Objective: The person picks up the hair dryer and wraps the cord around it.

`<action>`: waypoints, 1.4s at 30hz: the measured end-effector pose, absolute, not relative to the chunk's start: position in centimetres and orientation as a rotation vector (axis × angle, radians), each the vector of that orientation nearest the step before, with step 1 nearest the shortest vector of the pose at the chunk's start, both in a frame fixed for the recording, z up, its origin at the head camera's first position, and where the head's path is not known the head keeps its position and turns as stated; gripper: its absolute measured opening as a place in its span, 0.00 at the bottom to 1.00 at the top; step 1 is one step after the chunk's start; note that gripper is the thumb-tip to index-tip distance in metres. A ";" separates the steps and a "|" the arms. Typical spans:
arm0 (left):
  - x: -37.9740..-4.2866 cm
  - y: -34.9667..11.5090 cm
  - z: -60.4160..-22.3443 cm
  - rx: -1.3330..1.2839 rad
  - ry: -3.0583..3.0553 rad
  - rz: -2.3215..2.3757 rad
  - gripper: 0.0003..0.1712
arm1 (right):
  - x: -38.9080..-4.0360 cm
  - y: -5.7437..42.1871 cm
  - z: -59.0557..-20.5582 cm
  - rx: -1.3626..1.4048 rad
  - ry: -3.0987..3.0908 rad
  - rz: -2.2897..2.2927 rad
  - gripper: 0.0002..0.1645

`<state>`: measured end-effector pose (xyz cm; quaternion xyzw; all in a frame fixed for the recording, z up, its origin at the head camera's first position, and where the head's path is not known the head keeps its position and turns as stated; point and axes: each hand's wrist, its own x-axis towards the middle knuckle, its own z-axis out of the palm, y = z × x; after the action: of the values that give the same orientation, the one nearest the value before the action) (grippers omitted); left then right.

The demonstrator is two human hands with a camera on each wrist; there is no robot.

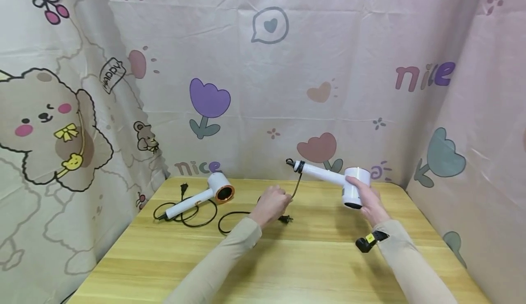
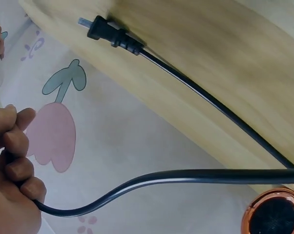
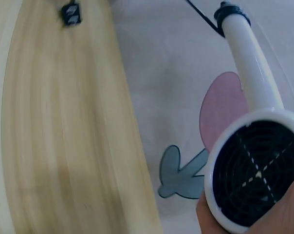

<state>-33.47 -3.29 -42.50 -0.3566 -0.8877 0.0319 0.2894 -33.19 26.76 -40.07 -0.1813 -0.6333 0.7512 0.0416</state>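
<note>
My right hand (image 1: pixel 367 201) grips a white hair dryer (image 1: pixel 324 174) by its round head, above the table, with the handle pointing left. In the right wrist view its dark round grille (image 3: pixel 256 170) faces the camera. Black cord is wound round the handle's end, and a stretch of it runs down to my left hand (image 1: pixel 272 205). Curled fingers (image 2: pixel 19 168) of that hand pinch the black cord (image 2: pixel 137 183). The cord's loose part loops on the table, ending in a two-pin plug (image 1: pixel 285 219) just right of the left hand.
A second white hair dryer (image 1: pixel 193 201) with a copper-coloured rim lies at the table's left, its black cord (image 1: pixel 215 212) looped round it with the plug (image 1: pixel 184 188) behind. The wooden table (image 1: pixel 312 267) meets a printed curtain (image 1: pixel 263 89) at the back and sides.
</note>
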 end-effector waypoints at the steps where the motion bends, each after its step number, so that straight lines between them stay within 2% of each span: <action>1: -33.4 -3.2 -42.4 -0.950 -2.374 0.088 0.10 | -33.2 26.6 -40.0 -0.556 -1.955 2.232 0.47; 4: -33.3 -3.0 -42.0 -0.951 -2.387 0.091 0.11 | -33.4 26.3 -39.9 -0.537 -1.992 2.061 0.54; 16: -32.7 -4.2 -41.4 -0.915 -2.318 -0.027 0.05 | -33.0 25.9 -40.5 -0.426 -2.195 1.609 0.56; 25: -33.0 -4.9 -41.0 -0.903 -2.205 -0.169 0.03 | -32.7 26.1 -40.4 -0.256 -2.331 1.307 0.52; 29: -33.5 -5.3 -40.2 -0.874 -2.200 -0.229 0.03 | -32.7 26.4 -40.2 -0.171 -2.386 1.262 0.49; 37: -34.3 -6.2 -38.8 -0.880 -2.244 -0.298 0.04 | -32.9 27.1 -39.8 0.013 -2.507 1.322 0.50; 42: -35.1 -6.5 -38.6 -0.825 -2.319 -0.452 0.07 | -33.2 27.7 -39.9 0.109 -2.529 1.424 0.47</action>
<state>-35.11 -6.50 -38.62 -0.3131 -0.8798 -0.1714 0.3139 -33.24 27.67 -39.88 0.0373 -0.8646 0.4870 0.1183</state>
